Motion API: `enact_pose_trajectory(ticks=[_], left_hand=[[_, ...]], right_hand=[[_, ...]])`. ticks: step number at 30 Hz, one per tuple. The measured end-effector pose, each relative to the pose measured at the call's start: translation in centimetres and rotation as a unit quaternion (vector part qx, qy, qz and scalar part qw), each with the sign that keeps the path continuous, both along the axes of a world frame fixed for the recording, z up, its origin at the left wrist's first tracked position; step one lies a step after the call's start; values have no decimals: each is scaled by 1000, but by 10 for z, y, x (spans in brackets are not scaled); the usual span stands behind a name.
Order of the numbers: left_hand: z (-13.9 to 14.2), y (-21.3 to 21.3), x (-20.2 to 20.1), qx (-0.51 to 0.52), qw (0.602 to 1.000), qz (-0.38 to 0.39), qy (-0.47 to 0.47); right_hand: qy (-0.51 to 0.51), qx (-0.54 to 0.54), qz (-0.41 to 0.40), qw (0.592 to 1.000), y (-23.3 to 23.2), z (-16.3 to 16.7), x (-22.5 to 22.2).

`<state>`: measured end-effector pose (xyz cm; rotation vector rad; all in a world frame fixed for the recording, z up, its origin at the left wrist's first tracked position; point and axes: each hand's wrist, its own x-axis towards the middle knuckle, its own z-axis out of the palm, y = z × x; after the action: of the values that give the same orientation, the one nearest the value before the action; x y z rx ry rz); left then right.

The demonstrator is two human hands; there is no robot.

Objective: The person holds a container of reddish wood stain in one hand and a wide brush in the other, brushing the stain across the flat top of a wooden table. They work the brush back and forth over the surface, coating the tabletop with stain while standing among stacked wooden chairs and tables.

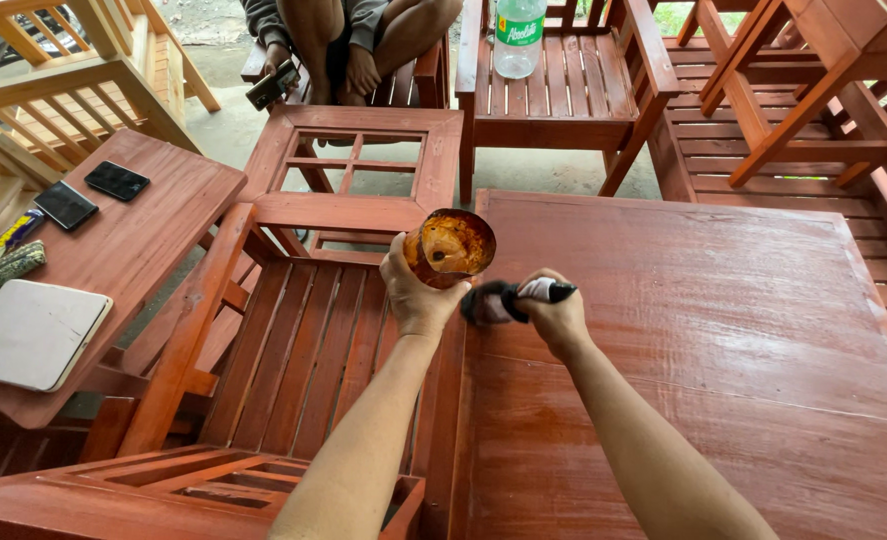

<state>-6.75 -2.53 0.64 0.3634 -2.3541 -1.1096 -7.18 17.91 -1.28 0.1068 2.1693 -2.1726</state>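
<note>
My left hand point(416, 296) grips a cut-open plastic container point(449, 247) stained with reddish-brown varnish, tilted with its mouth toward me. My right hand point(555, 318) holds a paintbrush point(504, 299) by its black handle, the dark bristles pointing left just below the container. Both hands hover over the left edge of a red-brown wooden table top point(723, 340) that shines with wet streaky finish.
A slatted wooden chair point(293, 350) stands left of the table. Two phones point(91, 192) and a white tablet point(28, 332) lie on a side table at left. A seated person point(348, 45) and a plastic bottle point(516, 35) on a bench are at the back.
</note>
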Motion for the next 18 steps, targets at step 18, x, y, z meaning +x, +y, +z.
enact_pose_trajectory(ticks=[18], left_hand=[[-2,-12,-7,22,1000,3,-3]], right_hand=[[29,-118,-146,982,-31,2,-38]])
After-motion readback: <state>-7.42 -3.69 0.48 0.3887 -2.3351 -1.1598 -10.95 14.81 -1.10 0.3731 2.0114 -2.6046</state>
